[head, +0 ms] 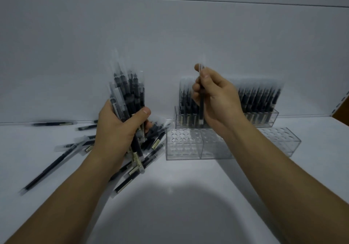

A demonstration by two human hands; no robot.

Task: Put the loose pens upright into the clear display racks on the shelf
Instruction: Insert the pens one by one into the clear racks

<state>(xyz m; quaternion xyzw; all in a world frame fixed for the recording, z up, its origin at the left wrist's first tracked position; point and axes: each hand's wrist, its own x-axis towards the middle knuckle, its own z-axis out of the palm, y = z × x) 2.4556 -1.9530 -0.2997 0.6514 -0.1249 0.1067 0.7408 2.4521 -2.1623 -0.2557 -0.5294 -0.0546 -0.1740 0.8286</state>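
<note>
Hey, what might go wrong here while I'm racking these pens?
The left hand holds a thick bundle of pens; a few may slip from that grip. The right hand holds a single pen close to the stocked back rack and might knock its standing pens.

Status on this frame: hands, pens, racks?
Left hand grips a pen bundle. Right hand pinches one pen upright, in front of the filled back rack. Front-left rack empty, unobstructed.

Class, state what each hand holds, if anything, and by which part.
The left hand grips a bundle of pens round their middle. The right hand pinches a single pen by its upper half, upright.
</note>
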